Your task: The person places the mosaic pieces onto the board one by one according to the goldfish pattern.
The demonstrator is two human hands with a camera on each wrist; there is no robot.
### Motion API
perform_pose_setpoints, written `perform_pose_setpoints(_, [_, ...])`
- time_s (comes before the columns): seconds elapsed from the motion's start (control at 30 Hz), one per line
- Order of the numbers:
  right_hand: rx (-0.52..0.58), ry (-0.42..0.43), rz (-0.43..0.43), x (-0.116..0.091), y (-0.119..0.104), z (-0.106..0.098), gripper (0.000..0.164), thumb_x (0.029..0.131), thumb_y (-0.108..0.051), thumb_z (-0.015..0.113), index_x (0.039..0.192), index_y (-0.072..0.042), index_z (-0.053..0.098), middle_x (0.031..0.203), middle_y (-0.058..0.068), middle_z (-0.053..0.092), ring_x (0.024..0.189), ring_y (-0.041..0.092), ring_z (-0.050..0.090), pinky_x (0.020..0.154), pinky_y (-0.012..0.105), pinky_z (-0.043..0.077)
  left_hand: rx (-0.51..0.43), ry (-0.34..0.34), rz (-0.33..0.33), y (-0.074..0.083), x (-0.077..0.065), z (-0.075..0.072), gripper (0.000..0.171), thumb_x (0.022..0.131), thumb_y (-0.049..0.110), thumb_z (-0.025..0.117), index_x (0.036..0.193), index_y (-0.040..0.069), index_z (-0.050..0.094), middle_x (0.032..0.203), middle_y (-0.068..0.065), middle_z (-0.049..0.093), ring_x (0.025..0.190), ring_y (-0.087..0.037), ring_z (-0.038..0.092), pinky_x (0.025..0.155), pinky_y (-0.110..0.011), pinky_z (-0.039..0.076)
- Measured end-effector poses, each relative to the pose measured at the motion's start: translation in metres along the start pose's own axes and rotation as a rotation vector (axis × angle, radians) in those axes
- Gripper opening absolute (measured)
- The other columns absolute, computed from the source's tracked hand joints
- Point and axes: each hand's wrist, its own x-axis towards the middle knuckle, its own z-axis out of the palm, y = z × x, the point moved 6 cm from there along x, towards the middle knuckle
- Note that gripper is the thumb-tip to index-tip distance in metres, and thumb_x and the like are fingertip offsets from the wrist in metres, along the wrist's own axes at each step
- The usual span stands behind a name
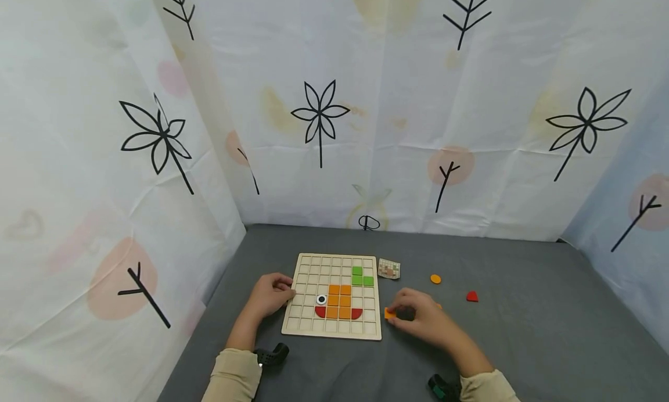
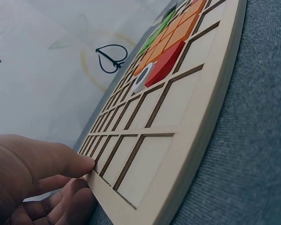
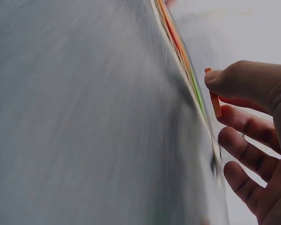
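Note:
A wooden grid board [image 1: 308,326] lies on the grey cloth. Set in its squares are a block of several orange tiles [image 1: 339,302], red curved pieces [image 1: 357,313] at both sides, a round eye piece [image 1: 321,300] and green tiles [image 1: 357,271]. My left hand [image 1: 268,297] grips the board's left edge, its thumb [image 2: 77,159] on the rim and the other fingers bent below. Off the board's right side, my right hand [image 1: 425,318] pinches an orange tile [image 3: 215,101] between thumb and index finger; the remaining fingers are spread apart.
A small printed card [image 1: 389,268] lies beside the board's upper right corner. Farther right are a round orange piece [image 1: 435,279] and a red piece [image 1: 473,297]. Another orange piece [image 1: 439,306] peeks out behind my right hand. A patterned white curtain [image 1: 397,175] borders the table's back.

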Motion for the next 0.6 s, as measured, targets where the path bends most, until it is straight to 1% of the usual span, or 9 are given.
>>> perform_pose_setpoints(0.13, [0.019,-0.019,-0.054,0.032,-0.013,0.02,0.015,0.091,-0.013,0.085,0.104,-0.017,0.079,0.102,-0.003,0.07,0.08,0.015,0.062,0.069,0.026,0.054,-0.008,-0.011,-0.009,-0.001,0.0,0.001,0.023,0.092,0.007,0.078,0.113,-0.001,0.074,0.09,-0.009,0.072,0.071,-0.015,0.067,0.065,-0.031,0.057])
perform_pose_setpoints(0.27, [0.017,-0.037,-0.081,0.062,-0.026,0.038,0.011,0.094,-0.015,0.082,0.104,-0.014,0.079,0.104,0.001,0.072,0.087,0.019,0.064,0.076,0.031,0.054,-0.017,-0.016,-0.009,-0.002,-0.001,0.002,0.023,0.092,0.006,0.077,0.113,-0.002,0.074,0.09,-0.009,0.073,0.07,-0.015,0.067,0.065,-0.032,0.058])
perform_pose_setpoints(0.33, [0.015,-0.053,-0.074,0.075,-0.031,0.046,0.01,0.095,-0.016,0.081,0.104,-0.013,0.079,0.104,0.001,0.072,0.091,0.02,0.065,0.079,0.034,0.055,-0.018,-0.012,-0.007,-0.002,-0.001,0.001,0.023,0.091,0.006,0.078,0.113,-0.002,0.074,0.09,-0.01,0.072,0.07,-0.015,0.067,0.064,-0.033,0.059])
perform_pose_setpoints(0.4, [0.014,-0.069,-0.061,0.086,-0.034,0.054,0.01,0.095,-0.016,0.081,0.104,-0.013,0.079,0.104,0.002,0.072,0.091,0.021,0.065,0.081,0.035,0.055,-0.015,-0.011,-0.007,-0.003,-0.001,0.002,0.023,0.091,0.006,0.078,0.113,-0.002,0.074,0.089,-0.009,0.072,0.07,-0.015,0.067,0.064,-0.032,0.058])
perform_pose_setpoints(0.5, [0.009,-0.097,-0.034,0.1,-0.035,0.065,0.008,0.096,-0.018,0.08,0.103,-0.015,0.08,0.102,0.0,0.069,0.089,0.019,0.064,0.079,0.033,0.056,-0.014,-0.012,-0.005,-0.002,0.0,0.002,0.023,0.092,0.007,0.078,0.112,-0.002,0.074,0.089,-0.009,0.072,0.069,-0.015,0.067,0.064,-0.031,0.057])
perform_pose_setpoints(0.6, [-0.005,-0.11,-0.016,0.111,-0.035,0.075,0.007,0.097,-0.02,0.08,0.102,-0.016,0.08,0.101,-0.001,0.069,0.087,0.015,0.062,0.077,0.03,0.055,-0.018,-0.012,-0.007,-0.002,0.001,0.002,0.023,0.092,0.007,0.078,0.112,-0.001,0.074,0.089,-0.009,0.072,0.069,-0.015,0.067,0.063,-0.031,0.057])
